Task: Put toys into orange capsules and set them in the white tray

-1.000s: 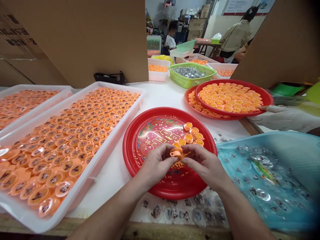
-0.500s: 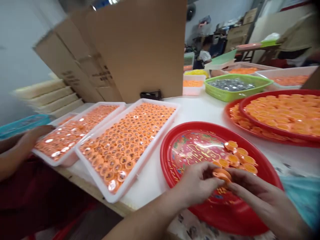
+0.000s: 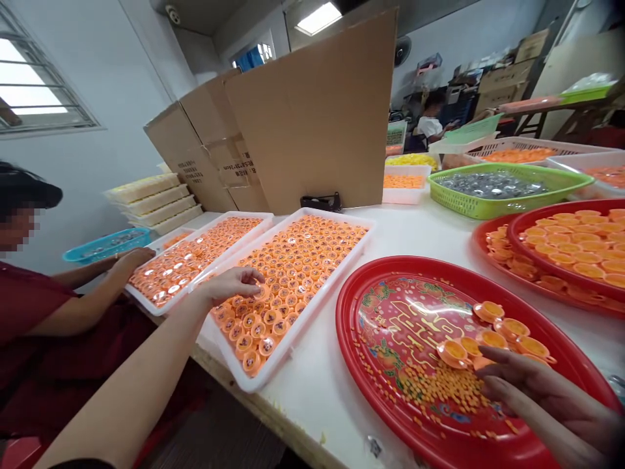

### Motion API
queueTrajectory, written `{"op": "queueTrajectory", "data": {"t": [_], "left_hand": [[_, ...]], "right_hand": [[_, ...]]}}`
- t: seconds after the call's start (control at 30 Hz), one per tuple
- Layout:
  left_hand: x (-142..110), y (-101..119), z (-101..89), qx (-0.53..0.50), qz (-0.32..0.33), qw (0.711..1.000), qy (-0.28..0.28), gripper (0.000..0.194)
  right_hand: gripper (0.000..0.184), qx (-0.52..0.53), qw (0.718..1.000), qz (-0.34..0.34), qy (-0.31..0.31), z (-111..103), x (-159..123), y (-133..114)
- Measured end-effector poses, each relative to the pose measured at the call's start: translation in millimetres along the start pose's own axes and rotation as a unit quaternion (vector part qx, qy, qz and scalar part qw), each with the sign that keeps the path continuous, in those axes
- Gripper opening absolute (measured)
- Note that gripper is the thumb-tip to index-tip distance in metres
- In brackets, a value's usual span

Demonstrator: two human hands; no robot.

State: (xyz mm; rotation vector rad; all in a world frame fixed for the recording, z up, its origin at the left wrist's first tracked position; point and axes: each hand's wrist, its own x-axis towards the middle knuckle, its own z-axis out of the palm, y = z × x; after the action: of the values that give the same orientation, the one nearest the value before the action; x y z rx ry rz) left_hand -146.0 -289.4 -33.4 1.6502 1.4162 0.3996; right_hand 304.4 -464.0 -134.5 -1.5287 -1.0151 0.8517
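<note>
My left hand reaches over a long white tray packed with round orange capsules with dark prints. Its fingertips rest at a capsule near the tray's middle, and I cannot tell whether they grip it. My right hand lies open on a red printed plate, next to several small orange cups and a scatter of tiny orange pellets. It holds nothing.
A co-worker's hand rests on a second white tray. Stacked red plates of orange pieces, a green basket of silver pieces and cardboard screens stand behind. The white table's edge runs along the front.
Both hands held an orange cup together above the red plate. My left hand has now moved left onto the white tray, and my view has swung left, showing the co-worker.
</note>
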Motion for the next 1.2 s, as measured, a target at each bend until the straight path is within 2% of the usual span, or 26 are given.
{"op": "queueTrajectory", "data": {"t": [0.1, 0.27, 0.4, 0.47, 0.53, 0.57, 0.63, 0.73, 0.8, 0.87, 0.93, 1.0, 1.07, 1.2], "left_hand": [[2.4, -16.8, 3.0, 0.015, -0.010, 0.999, -0.035, 0.037], [3.5, -15.9, 10.6, 0.065, -0.019, 0.996, -0.056, 0.027], [-5.9, 4.0, 11.1, 0.128, -0.016, 0.991, -0.024, 0.025], [-13.0, 24.3, 23.5, 0.179, 0.011, 0.982, 0.053, 0.025], [-18.9, 50.6, 50.9, 0.223, 0.077, 0.962, 0.139, 0.025], [-20.6, 64.7, 70.6, 0.230, 0.122, 0.954, 0.152, 0.023], [-20.0, 92.2, 120.4, 0.234, 0.214, 0.943, 0.100, 0.019], [-3.5, 122.9, 206.6, 0.224, 0.293, 0.929, -0.011, 0.021], [17.5, 132.8, 256.9, 0.213, 0.302, 0.928, -0.038, 0.038], [39.5, 134.9, 292.8, 0.214, 0.291, 0.932, -0.041, 0.048], [55.4, 132.6, 312.6, 0.220, 0.282, 0.933, -0.039, 0.041], [62.0, 129.0, 318.5, 0.222, 0.283, 0.932, -0.038, 0.027], [60.3, 125.8, 314.5, 0.217, 0.285, 0.933, -0.036, 0.017], [44.5, 120.0, 296.4, 0.173, 0.260, 0.950, -0.021, 0.019]], "right_hand": [[0.041, -0.012, 1.000, -0.002, 0.003, -1.8, 2.4, 3.2], [0.045, -0.007, 1.000, -0.001, -0.018, -10.0, 10.8, 15.4], [0.052, -0.007, 1.000, -0.013, -0.017, -13.4, 12.6, 8.5], [0.050, 0.006, 1.000, -0.013, 0.006, -13.0, 10.1, -3.4], [0.046, 0.024, 0.998, -0.026, 0.044, -12.7, 8.0, -15.3], [0.044, 0.032, 0.996, -0.039, 0.074, -13.0, 7.5, -19.7], [0.040, 0.048, 0.990, -0.061, 0.122, -15.1, 7.2, -24.6], [0.035, 0.064, 0.981, -0.078, 0.164, -20.6, 7.6, -24.6], [0.032, 0.065, 0.979, -0.088, 0.173, -23.8, 8.2, -22.7], [0.030, 0.066, 0.978, -0.099, 0.173, -25.7, 8.8, -21.1], [0.030, 0.069, 0.978, -0.108, 0.166, -26.5, 8.7, -20.4], [0.030, 0.074, 0.978, -0.117, 0.156, -26.4, 7.9, -20.6], [0.029, 0.071, 0.979, -0.129, 0.144, -25.9, 7.0, -21.5], [0.027, 0.037, 0.977, -0.147, 0.150, -27.6, 6.2, -23.7]]}}
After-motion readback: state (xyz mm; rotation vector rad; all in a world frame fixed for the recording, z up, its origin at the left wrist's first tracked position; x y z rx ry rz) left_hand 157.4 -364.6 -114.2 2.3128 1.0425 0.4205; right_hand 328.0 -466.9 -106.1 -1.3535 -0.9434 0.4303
